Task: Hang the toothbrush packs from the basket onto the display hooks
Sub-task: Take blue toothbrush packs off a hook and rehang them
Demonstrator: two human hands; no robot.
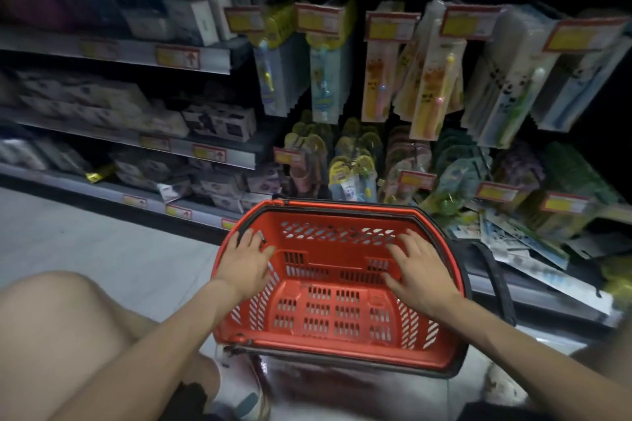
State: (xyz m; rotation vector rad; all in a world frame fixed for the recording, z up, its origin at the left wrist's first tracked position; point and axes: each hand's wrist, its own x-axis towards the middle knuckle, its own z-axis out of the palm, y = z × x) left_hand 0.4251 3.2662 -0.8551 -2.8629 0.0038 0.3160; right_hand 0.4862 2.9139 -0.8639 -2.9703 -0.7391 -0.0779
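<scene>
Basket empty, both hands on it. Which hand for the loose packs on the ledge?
Right, probably. The right hand rests on the right side of the basket, nearest the loose packs; the left hand is opposite.

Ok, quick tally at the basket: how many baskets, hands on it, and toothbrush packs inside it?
Basket: 1
Hands resting on its rim: 2, left hand and right hand
Toothbrush packs inside it: 0
Total: 3

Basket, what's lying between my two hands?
Head view: only the bare slotted inside of the red basket lies between the left hand and the right hand; no packs in it.
</scene>
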